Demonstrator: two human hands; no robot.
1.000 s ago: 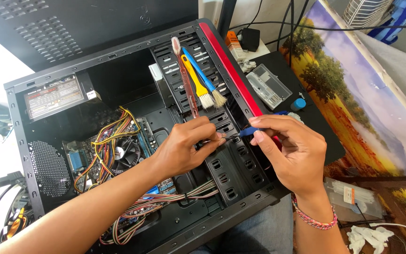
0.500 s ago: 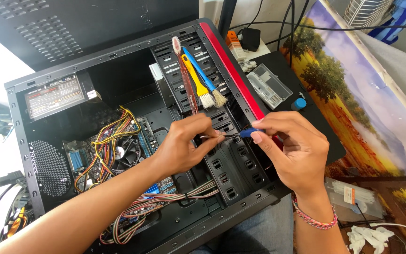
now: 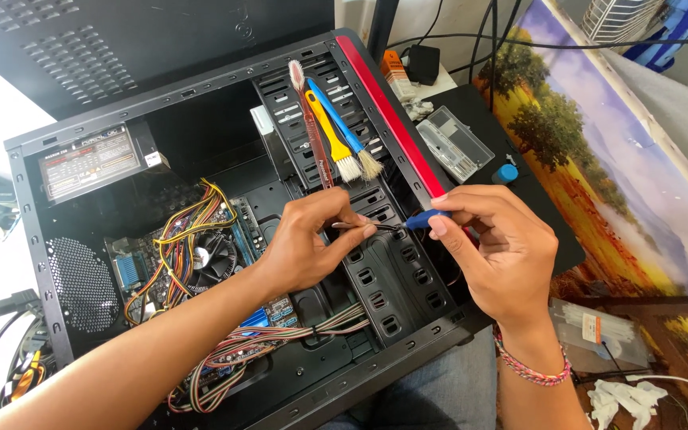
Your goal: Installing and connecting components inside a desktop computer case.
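Pinched between thumb and fingertips of the right hand is a small blue-handled screwdriver, its thin shaft pointed toward the left hand. A small dark part at the shaft's tip is closed upon by the left thumb and forefinger; what that part is cannot be told. Both hands are held together over the black drive cage of an open computer case, which is laid on its side.

Just beyond the grip, a pink toothbrush, a yellow-handled brush and a blue-handled brush are laid side by side on the cage's slotted panel. To the left of the grip, a motherboard is seen with a round cooling fan and a tangle of yellow, red and black wires draped across it. Farther off on that side, a power supply is fitted in the case's corner. Below the left wrist, a flat bundle of ribbon cables is run along the case floor.

To the right of the grip and beyond it, a clear plastic bit box and a blue cap are set on a black panel. A braided bracelet is worn on the right wrist.
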